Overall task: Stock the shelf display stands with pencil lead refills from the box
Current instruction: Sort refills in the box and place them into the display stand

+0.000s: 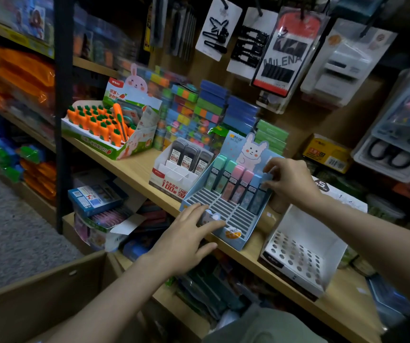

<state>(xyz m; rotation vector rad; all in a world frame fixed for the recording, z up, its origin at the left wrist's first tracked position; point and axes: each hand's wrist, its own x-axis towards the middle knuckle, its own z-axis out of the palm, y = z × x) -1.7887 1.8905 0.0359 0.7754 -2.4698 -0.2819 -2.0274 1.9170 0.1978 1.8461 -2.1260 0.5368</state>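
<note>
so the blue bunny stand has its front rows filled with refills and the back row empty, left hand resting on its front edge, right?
Not quite. The head view shows the blue bunny stand filled only along its back row with pastel refills; the front rows are empty slots. The left hand does rest on its front edge.

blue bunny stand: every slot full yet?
No. The blue bunny stand holds lead refill cases only in its back row; the rows of slots in front are bare.
</note>
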